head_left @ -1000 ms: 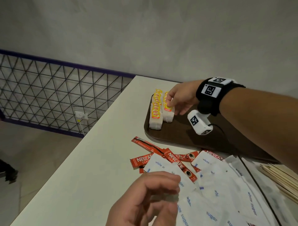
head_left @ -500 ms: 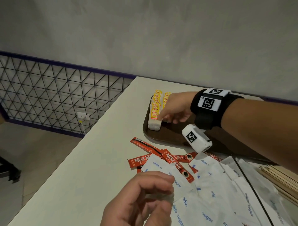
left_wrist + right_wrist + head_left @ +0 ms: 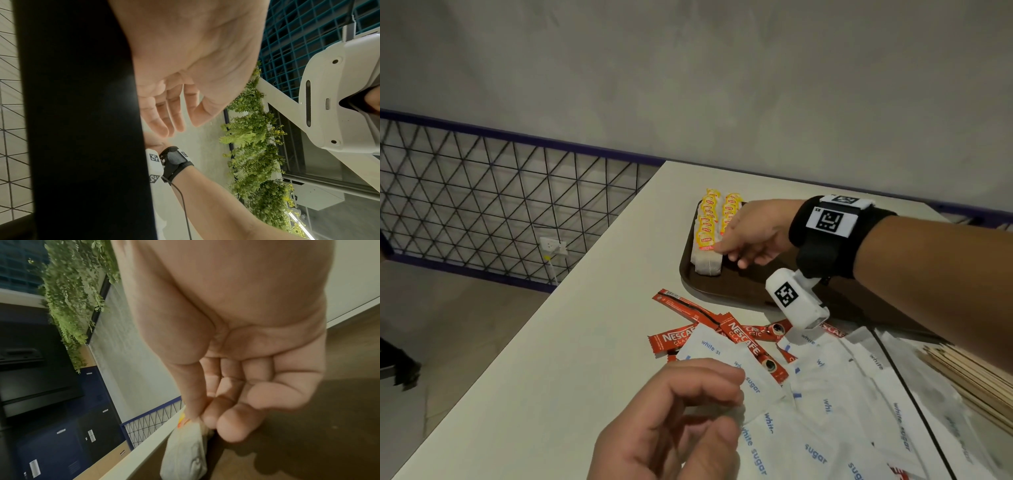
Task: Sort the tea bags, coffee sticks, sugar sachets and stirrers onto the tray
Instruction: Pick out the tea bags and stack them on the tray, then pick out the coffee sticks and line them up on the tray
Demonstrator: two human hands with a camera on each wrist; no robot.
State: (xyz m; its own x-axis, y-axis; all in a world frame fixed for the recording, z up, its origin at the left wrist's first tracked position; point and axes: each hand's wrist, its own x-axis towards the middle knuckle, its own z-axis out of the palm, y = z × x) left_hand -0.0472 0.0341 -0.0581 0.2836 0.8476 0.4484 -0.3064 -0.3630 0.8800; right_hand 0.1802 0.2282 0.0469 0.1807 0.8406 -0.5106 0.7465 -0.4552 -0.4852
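Right hand [image 3: 756, 236] slid nearer — touching tea bags [image 3: 707, 240].

I see yellow-and-red tags on white tea bags [image 3: 707, 236], a dark brown tray [image 3: 739, 291], red coffee sticks [image 3: 748, 342], white sugar sachets [image 3: 825, 411] (blue lettering), and a cream table [image 3: 585, 342].

the head view looks forward and down from above the surface [image 3: 571, 342], taking in both hands, the tray [image 3: 722, 291] and the far wall. the left wrist view sits close under the left hand [image 3: 195, 65], facing up past its palm. the right wrist view hugs the right hand [image 3: 236, 353], looking along it at the tray [image 3: 308, 434]. both wrist views share the hanging greenery [image 3: 257, 146].
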